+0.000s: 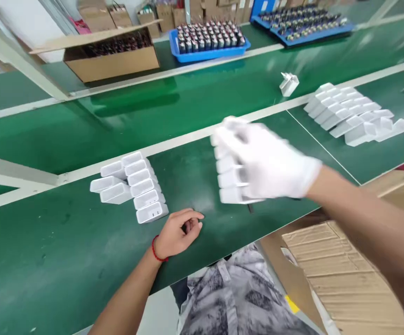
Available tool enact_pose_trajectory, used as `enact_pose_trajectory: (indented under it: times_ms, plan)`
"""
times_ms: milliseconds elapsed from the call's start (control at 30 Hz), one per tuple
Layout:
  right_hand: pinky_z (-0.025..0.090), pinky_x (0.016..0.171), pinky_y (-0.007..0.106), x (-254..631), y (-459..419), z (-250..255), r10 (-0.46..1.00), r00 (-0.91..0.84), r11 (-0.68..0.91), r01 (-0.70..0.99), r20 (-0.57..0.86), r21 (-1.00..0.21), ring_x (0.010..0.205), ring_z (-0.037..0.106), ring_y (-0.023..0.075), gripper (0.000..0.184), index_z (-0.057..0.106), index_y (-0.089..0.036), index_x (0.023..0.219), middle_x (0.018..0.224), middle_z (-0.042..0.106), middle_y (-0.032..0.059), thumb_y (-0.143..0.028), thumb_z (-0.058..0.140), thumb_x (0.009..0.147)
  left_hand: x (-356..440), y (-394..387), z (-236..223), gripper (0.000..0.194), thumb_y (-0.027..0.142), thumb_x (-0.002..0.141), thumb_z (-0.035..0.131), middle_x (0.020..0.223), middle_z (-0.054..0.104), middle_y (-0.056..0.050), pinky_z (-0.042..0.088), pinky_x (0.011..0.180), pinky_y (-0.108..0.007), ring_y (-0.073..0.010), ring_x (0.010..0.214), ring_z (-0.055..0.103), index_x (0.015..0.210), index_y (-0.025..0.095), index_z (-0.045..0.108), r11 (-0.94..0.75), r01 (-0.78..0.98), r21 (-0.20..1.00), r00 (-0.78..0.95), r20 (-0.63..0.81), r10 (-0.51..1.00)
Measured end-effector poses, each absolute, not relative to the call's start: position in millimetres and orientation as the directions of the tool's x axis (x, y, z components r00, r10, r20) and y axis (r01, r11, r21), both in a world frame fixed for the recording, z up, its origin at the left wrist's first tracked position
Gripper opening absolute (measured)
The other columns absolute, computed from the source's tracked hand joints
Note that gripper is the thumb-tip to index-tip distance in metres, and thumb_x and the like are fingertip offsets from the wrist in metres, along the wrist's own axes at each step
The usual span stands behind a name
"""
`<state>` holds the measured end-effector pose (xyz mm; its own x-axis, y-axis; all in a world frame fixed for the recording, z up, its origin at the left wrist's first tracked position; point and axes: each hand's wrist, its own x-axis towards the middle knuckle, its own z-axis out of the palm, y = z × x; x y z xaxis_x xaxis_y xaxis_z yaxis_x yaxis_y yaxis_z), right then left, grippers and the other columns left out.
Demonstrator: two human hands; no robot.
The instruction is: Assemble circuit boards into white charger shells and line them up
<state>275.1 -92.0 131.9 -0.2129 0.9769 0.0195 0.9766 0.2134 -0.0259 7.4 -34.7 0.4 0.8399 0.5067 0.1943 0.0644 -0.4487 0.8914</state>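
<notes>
My left hand, bare with a red string bracelet, rests on the green bench with fingers loosely curled and nothing visible in them. Just beyond it stands a group of open-topped white plastic cases, a column with more beside it. My right hand, in a white glove and blurred by motion, is closed over a row of white plastic cases. The glove covers their right side, and the thumb's hold is hidden. A small dark piece shows below this row.
More white cases stand in rows at the right, and a separate white piece lies beyond the rail. Along the back are an open carton, a blue tray of dark cylindrical parts and another blue tray. Cardboard lies below the bench edge.
</notes>
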Motion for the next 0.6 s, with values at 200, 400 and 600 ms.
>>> enact_pose_trajectory:
  times_ms: [200,400,600]
  plan:
    - [0.050,0.099,0.049,162.9,34.1,87.2,0.929,-0.342,0.346,0.938,-0.142,0.003,0.133,0.045,0.0424,0.107,0.021,-0.011,0.158,0.147,0.044,0.0253,-0.027,0.077,0.068,4.6,-32.1,1.9,0.016,0.021,0.086,0.055,0.065,0.063,-0.001,0.047,0.052,-0.020,-0.0100,0.053,0.056,0.088,0.014,0.070,-0.415,0.065,0.907,0.838,0.176,0.517]
    - [0.039,0.115,0.046,181.1,18.8,87.3,0.897,-0.436,0.425,0.896,-0.074,-0.127,0.147,0.033,0.0364,0.080,0.038,-0.014,0.151,0.160,0.031,0.0199,-0.032,0.073,0.081,3.5,-35.5,4.7,0.018,0.021,0.088,0.054,0.065,0.062,-0.001,0.047,0.052,-0.019,-0.0095,0.053,0.056,0.087,0.014,0.070,-0.451,0.060,0.890,0.841,0.199,0.504]
    - [0.047,0.105,0.037,328.6,-130.6,139.3,0.921,0.155,-0.099,0.980,0.358,-0.171,0.117,0.061,0.0187,0.039,0.058,-0.017,0.130,0.123,0.068,0.0082,-0.034,0.047,0.098,3.6,-30.7,-2.3,0.012,0.027,0.090,0.061,0.070,0.063,0.003,0.050,0.057,-0.015,-0.0075,0.057,0.060,0.094,0.021,0.071,-0.571,0.103,0.815,0.843,0.233,0.484]
